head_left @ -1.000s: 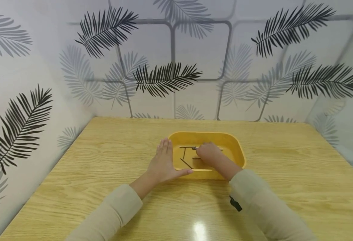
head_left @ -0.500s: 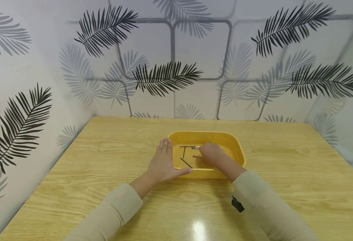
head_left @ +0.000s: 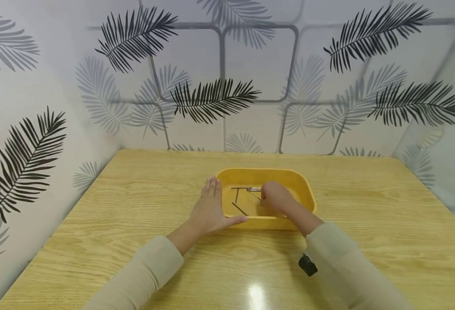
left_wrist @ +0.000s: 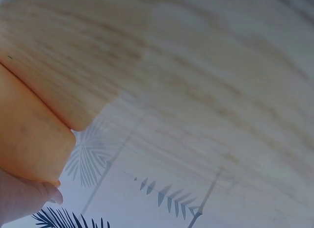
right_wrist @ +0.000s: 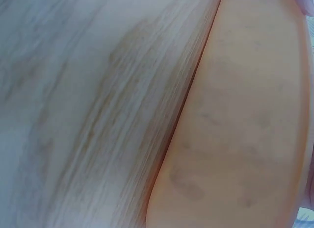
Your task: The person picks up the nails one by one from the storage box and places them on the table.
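Several thin metal rods (head_left: pixel 240 208) lie in the yellow tray (head_left: pixel 306 191) on the surface (head_left: pixel 134 215); none is out yet. Left hand (head_left: pixel 210 211) lies flat against the tray's side. Right hand (head_left: pixel 275 197), curled inside, seems to pinch one rod; its grip is hidden.

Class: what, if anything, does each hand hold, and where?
Left hand holds nothing; it rests flat against the yellow plastic tray. Right hand curls over thin metal rods; any grip is hidden.
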Available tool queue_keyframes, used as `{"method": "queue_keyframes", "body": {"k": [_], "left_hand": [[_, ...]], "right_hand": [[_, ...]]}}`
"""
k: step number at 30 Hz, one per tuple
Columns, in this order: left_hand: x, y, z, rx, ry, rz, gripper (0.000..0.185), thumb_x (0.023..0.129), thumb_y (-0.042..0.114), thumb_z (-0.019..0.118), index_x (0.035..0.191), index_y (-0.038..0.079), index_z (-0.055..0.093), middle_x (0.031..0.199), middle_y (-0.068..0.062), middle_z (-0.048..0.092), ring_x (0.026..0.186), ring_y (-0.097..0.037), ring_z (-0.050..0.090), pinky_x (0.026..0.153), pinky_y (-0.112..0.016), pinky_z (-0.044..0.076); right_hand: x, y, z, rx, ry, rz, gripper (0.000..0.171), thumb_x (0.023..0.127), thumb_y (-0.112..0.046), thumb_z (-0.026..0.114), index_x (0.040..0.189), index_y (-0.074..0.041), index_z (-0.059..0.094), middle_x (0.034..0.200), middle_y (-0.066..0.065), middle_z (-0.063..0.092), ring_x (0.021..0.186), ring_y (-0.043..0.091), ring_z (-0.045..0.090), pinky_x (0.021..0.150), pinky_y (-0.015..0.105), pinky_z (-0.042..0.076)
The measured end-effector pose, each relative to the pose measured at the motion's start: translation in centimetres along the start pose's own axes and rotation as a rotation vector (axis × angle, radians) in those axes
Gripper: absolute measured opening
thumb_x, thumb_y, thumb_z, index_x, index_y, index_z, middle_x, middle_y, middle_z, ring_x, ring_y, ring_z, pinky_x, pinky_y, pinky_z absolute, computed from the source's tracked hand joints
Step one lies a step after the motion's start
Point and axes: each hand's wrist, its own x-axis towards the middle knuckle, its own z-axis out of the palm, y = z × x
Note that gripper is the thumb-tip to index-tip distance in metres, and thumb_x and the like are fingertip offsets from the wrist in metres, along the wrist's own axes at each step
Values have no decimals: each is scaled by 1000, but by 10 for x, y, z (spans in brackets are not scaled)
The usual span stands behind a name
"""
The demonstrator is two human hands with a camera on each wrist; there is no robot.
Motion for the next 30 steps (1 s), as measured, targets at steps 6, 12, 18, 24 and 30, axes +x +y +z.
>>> {"method": "queue_keyframes", "body": {"k": [6, 12, 18, 24, 30], "left_hand": [[0, 0, 1, -7, -3, 1, 117, 74, 72, 55, 146, -8, 9, 153, -26, 4, 144, -36, 3, 117, -45, 11], [0, 0, 1, -24, 1, 0, 118, 74, 74, 53, 146, -8, 8, 154, -24, 3, 144, -35, 1, 117, -45, 10], [0, 1, 0, -6, 8, -8, 118, 73, 74, 54, 146, -8, 11, 154, -25, 6, 144, -36, 4, 117, -46, 12], [1, 1, 1, -14, 0, -13, 118, 73, 74, 54, 146, -7, 9, 154, -25, 5, 144, -35, 2, 117, -46, 11], [0, 0, 1, -19, -16, -13, 118, 74, 73, 54, 146, -7, 6, 154, -24, 1, 144, -34, -1, 118, -44, 9]], "right_hand": [[-2, 9, -1, 177, 48, -19, 27, 75, 1, 59, 51, -7, 49, 46, -7, 34, 45, 6, 28, 45, 18, 26], [-4, 16, -4, 296, 57, 15, 17, 77, 1, 54, 61, 1, 61, 50, 1, 49, 45, 7, 31, 48, 20, 30], [-6, 16, -7, 420, 54, 116, 20, 82, -3, 55, 66, 5, 63, 67, 10, 64, 51, 8, 43, 50, 20, 40], [-12, 14, -14, 481, 48, 165, 20, 85, -5, 55, 70, 5, 64, 68, 9, 64, 60, 14, 53, 56, 24, 47], [-17, 14, -24, 483, 49, 225, 20, 86, -6, 54, 83, 9, 67, 72, 9, 64, 67, 20, 57, 61, 30, 51]]}}
